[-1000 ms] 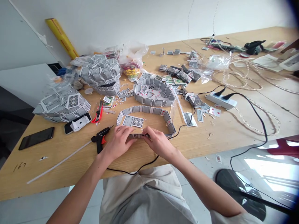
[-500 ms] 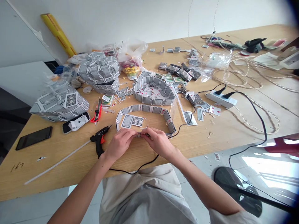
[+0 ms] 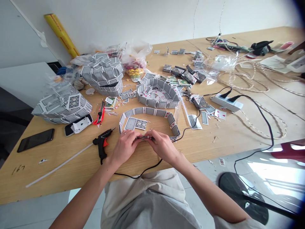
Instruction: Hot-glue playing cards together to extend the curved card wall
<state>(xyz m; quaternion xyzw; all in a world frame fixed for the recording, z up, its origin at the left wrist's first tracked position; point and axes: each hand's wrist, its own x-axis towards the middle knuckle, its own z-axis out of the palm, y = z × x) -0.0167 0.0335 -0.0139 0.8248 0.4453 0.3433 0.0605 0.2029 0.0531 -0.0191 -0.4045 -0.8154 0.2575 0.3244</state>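
A ring-shaped wall of folded playing cards (image 3: 149,110) stands on the wooden table in front of me. My left hand (image 3: 126,144) pinches the near side of this wall between thumb and fingers. Close beside it, my right hand (image 3: 162,144) grips the same stretch of card wall, the fingertips a small gap apart. Two flat cards (image 3: 135,123) lie inside the ring. A black glue gun (image 3: 102,143) with an orange trigger rests left of my left hand, a long white glue stick (image 3: 59,166) trailing from it.
Behind the ring sits a heart-shaped card tray (image 3: 158,103). Two card-built boxes (image 3: 102,74) stand at left, near a red cutter (image 3: 100,114) and a phone (image 3: 35,140). A power strip (image 3: 227,102) lies right; the black cord crosses the table's front.
Both hands have stayed on the near side of the card wall, with the held part now tipped slightly and more visible between the fingers. The whole view has shifted slightly.
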